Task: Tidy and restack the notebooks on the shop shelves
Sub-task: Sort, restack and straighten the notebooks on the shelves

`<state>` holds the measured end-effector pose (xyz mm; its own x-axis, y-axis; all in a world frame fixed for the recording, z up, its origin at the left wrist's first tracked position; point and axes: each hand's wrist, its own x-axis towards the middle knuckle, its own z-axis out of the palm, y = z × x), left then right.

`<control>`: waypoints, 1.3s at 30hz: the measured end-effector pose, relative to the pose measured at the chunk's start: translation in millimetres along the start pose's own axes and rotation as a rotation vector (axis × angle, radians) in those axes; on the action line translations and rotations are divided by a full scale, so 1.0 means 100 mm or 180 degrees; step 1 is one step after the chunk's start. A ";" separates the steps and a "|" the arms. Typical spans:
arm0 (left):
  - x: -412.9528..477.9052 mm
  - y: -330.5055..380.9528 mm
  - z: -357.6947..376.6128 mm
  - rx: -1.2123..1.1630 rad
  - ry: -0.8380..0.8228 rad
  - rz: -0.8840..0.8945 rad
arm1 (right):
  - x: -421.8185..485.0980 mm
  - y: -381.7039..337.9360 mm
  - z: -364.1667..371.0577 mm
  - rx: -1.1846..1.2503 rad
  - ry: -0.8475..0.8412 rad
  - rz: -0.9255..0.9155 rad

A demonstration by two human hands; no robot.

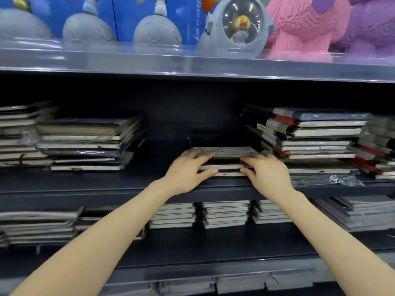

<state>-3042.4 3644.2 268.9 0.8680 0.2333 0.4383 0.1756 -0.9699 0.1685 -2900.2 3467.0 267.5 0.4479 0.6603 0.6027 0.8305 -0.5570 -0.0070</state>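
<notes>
A short stack of notebooks (228, 153) with a pale grey top cover lies in the middle of the dark middle shelf (85, 186). My left hand (188, 171) grips the stack's left front corner, fingers on top and thumb against the front edge. My right hand (265, 174) holds the right front corner the same way. A tall uneven pile of dark notebooks (85, 144) stands to the left, and a taller skewed pile with grey, black and red covers (310, 135) stands to the right.
The upper shelf carries grey moon-shaped toys (158, 28), a round astronaut lamp (239, 26) and pink and purple block figures (303, 26). The lower shelf holds three small neat piles (224, 214) and wider piles at both ends. Loose plastic wrap (342, 180) lies at the right front.
</notes>
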 end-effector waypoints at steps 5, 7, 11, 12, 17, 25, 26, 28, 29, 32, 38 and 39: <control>-0.62 -0.31 -0.38 0.0392 0.0794 -0.0265 | 0.05 -0.63 -0.03 0.0434 0.0687 -0.0488; -0.88 -0.58 -0.55 0.0618 0.1144 -0.0353 | 0.11 -1.00 -0.06 0.0877 0.0642 -0.0600; -1.25 -1.21 -0.95 0.1181 0.1774 -0.0705 | 0.33 -1.68 -0.03 0.1406 0.0334 -0.0671; -1.31 -1.37 -1.05 0.1336 0.1873 -0.0779 | 0.41 -1.84 -0.02 0.1463 0.0277 -0.0701; -1.43 -1.97 -1.41 0.1474 0.2224 -0.1022 | 0.81 -2.62 -0.02 0.2115 -0.0228 -0.0265; -1.48 -2.54 -1.68 0.1228 0.2009 -0.0076 | 1.23 -3.11 0.03 0.2599 -0.0864 0.0545; -1.46 -2.62 -1.68 0.1067 0.1691 0.0038 | 1.24 -3.12 0.06 0.2622 -0.0885 0.0562; -1.41 -2.69 -1.66 0.0752 0.1118 0.0049 | 1.24 -3.11 0.09 0.2727 -0.0873 0.0570; -1.37 -2.70 -1.66 0.0674 0.0882 -0.0069 | 1.24 -3.09 0.10 0.2765 -0.0858 0.0551; -1.24 -2.66 -1.62 0.0670 0.0609 -0.0478 | 1.23 -3.06 0.10 0.2768 -0.0811 0.0472; -1.19 -2.61 -1.52 0.0483 0.0964 -0.0478 | 1.13 -3.12 0.11 0.2553 -0.0523 0.0401; -1.20 -2.60 -1.51 0.0478 0.1017 -0.0425 | 1.11 -3.12 0.09 0.2559 -0.0494 0.0426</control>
<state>-3262.4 3879.0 306.1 0.6485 0.3452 0.6784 0.3641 -0.9234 0.1217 -3106.1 3718.5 329.0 0.5516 0.7089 0.4397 0.7239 -0.1448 -0.6746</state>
